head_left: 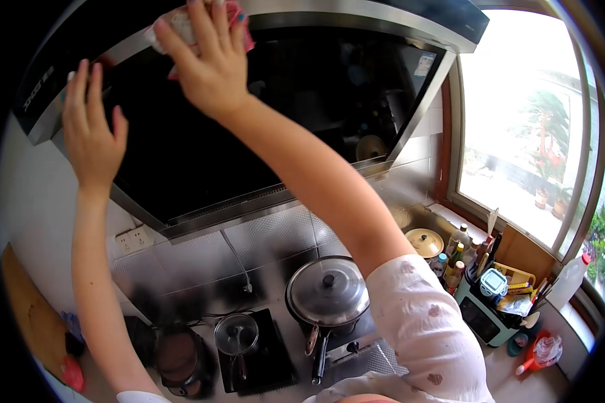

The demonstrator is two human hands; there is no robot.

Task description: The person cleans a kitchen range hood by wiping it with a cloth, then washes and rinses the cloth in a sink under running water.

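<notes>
Overhead, a black glass range hood [302,107] with a metal frame fills the upper middle of the head view. My right hand [212,67] lies spread over a pink and white cloth [181,28], pressing it against the hood's upper metal edge. Part of the cloth is hidden under the fingers. My left hand [93,131] is raised at the hood's left side, fingers stretched and nothing in it. Its fingertips rest at or near the metal edge; contact is hard to tell.
Below stand a lidded pan [328,289] on the stove and a small glass-lidded pot [236,334] on a black cooktop [275,349]. Bottles [457,242] and a green countertop oven [484,316] crowd the right corner by the window [517,127]. A wall socket [134,240] sits lower left.
</notes>
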